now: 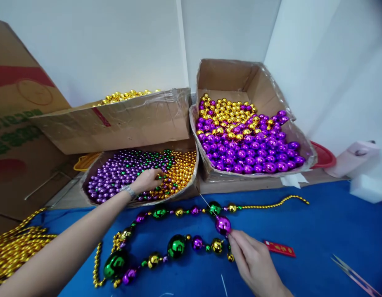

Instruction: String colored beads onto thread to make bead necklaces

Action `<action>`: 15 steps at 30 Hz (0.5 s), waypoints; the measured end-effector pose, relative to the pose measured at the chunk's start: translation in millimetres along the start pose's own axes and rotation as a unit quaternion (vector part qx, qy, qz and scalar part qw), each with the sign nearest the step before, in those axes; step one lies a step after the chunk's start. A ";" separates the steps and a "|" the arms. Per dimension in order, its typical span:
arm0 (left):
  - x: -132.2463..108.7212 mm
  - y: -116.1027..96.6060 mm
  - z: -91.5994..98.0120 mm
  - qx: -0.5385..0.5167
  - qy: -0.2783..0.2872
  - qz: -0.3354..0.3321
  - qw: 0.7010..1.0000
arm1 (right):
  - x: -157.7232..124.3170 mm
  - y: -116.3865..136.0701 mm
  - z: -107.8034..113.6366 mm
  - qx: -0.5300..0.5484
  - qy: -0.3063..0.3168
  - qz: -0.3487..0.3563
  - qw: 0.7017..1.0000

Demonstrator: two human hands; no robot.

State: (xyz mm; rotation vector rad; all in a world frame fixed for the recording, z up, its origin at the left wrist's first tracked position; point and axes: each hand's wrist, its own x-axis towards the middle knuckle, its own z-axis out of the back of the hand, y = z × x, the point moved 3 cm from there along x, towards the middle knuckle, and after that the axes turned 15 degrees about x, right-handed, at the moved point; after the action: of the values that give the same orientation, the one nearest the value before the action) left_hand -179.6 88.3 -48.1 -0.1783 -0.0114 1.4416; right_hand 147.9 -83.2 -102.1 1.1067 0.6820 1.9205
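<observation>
My left hand [149, 180] reaches into a low cardboard box [191, 185] of small purple, green and gold beads, its fingers curled down among the green ones. What they grip is hidden. My right hand [254, 262] pinches a thin needle or wire just under a large purple ball [223, 225] threaded on it. A half-strung necklace [166, 243] of green, purple and gold balls curves across the blue table [327, 231] between my arms, ending in a gold bead chain [277, 203].
A bigger box [209, 173] of large purple and gold balls stands at the back right. Another box [122, 121] with gold beads sits above the low one. Gold bead strands [14, 247] lie far left. Scissors [354, 274] and a red card [279, 248] lie right.
</observation>
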 end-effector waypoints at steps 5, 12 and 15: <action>-37.9 -55.4 10.2 -0.285 -0.015 -0.046 0.957 | 4.8 6.3 -4.1 0.005 0.012 0.012 1.000; -73.2 -115.4 0.0 -0.713 0.128 -0.027 0.689 | 8.2 12.7 -1.9 -0.019 0.013 0.025 0.999; -77.1 -122.7 -3.2 -0.734 0.141 -0.015 0.665 | 5.7 12.2 -0.2 -0.029 0.015 0.017 0.999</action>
State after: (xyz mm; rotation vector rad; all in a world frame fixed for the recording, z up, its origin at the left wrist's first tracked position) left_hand -68.5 -2.5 -27.8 -1.7206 -0.9479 1.0189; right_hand 141.5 -85.0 -90.4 1.0622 0.6230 1.9764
